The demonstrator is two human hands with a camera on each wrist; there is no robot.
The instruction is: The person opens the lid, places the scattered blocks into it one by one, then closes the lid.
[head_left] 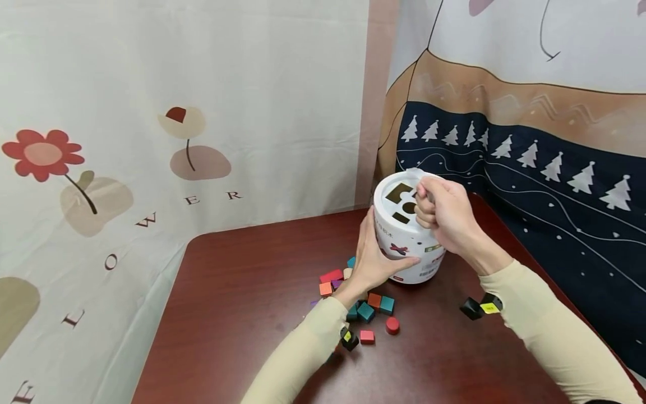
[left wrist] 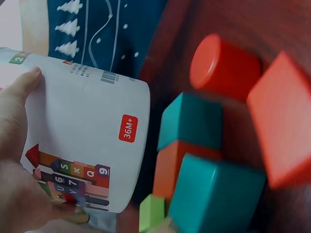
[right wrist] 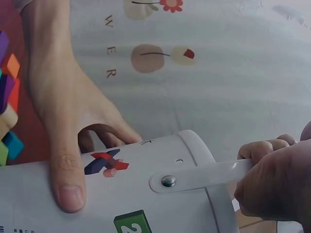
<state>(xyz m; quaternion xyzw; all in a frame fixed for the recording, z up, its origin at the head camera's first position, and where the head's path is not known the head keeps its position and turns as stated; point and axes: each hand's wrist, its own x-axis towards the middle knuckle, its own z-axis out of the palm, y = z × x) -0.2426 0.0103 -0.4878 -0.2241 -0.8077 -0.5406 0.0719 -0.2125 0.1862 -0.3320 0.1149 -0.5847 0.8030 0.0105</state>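
A white toy-block bucket (head_left: 411, 261) stands at the table's far right, its lid (head_left: 396, 207) pierced with shaped holes. My right hand (head_left: 449, 210) grips the bucket's white strap handle (right wrist: 214, 179) above the lid; the metal rivet at the handle's end shows in the right wrist view. Against the bucket's left side, my left hand (head_left: 375, 264) holds it, thumb (right wrist: 68, 189) across the printed front and fingers round the left, partly hidden behind it. The left wrist view shows a red 36M+ label (left wrist: 128, 128) low on the wall.
Several coloured blocks lie left of and in front of the bucket, partly under my left forearm. Among them are a teal block (head_left: 365, 312), a red cylinder (head_left: 392, 325) and a red block (head_left: 367, 337). Printed curtains (head_left: 282, 112) hang behind the dark red table (head_left: 227, 314).
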